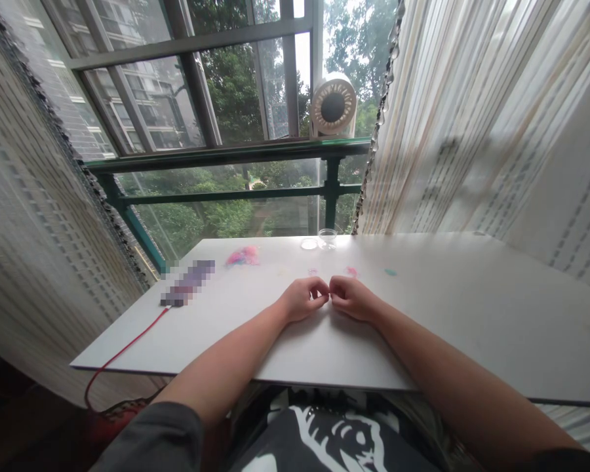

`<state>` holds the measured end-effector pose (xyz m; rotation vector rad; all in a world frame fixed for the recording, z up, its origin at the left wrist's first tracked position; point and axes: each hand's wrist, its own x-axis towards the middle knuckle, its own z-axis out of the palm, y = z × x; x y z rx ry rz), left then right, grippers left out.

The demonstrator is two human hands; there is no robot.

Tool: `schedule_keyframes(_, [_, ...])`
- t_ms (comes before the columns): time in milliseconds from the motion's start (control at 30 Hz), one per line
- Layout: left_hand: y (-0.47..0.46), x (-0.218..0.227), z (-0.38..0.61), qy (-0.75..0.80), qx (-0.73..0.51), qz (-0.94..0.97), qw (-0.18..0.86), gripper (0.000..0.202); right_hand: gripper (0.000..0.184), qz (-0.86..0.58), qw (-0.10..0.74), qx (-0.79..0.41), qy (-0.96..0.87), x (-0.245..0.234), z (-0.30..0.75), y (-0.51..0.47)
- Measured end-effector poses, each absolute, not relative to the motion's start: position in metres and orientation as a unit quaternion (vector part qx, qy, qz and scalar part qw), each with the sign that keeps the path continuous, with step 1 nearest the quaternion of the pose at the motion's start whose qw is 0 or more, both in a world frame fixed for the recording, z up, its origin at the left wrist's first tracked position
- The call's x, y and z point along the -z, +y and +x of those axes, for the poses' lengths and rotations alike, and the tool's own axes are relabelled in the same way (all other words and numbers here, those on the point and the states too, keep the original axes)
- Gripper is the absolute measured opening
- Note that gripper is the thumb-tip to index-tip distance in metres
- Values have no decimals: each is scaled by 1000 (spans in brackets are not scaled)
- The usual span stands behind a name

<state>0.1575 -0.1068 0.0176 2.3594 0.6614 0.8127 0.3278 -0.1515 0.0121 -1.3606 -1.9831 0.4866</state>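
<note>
My left hand [305, 298] and my right hand [353, 298] meet just above the white table [452, 295], forearms resting over its front edge. Both have thumb and fingers curled together in a pinch, fingertips almost touching. Whatever lies between them is too small to make out. Just beyond the hands are small bits: a pale pinkish piece [313, 271], a pink piece [351, 271] and a teal piece [390, 272]. Farther back stands a clear round tub [327, 240] beside a flat clear lid [309, 244]. A loose pink, purple and blue clump [244, 255] sits at the back left.
At the table's left lies a pixelated flat device [189, 282], its red cable [128, 344] dropping over the front edge. Behind are a green railing [226, 156], a window and a round white fan-like device [334, 105]. Striped curtains [452, 131] hang on both sides.
</note>
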Motion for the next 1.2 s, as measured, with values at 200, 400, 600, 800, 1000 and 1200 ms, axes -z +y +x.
schedule_keyframes(200, [-109, -20, 158, 249, -306, 880, 266, 14, 3, -520, 343, -176, -762, -14, 327, -151])
schedule_keyframes(400, [-109, -20, 156, 254, -307, 878, 264, 14, 2, -518, 341, -187, -761, -16, 327, -153])
schedule_keyframes(600, [-105, -20, 155, 265, -319, 873, 257, 13, 2, -524, 337, -181, -761, -16, 326, -153])
schedule_keyframes(800, [-101, -27, 153, 299, -339, 859, 241, 12, 2, -530, 343, -161, -759, -16, 330, -151])
schedule_keyframes(1000, [-80, -32, 132, 355, -370, 829, 224, 15, 4, -552, 373, -139, -733, -16, 341, -146])
schedule_keyframes(1200, [-78, -24, 130, 347, -367, 827, 246, 16, 5, -544, 352, -161, -745, -15, 337, -148])
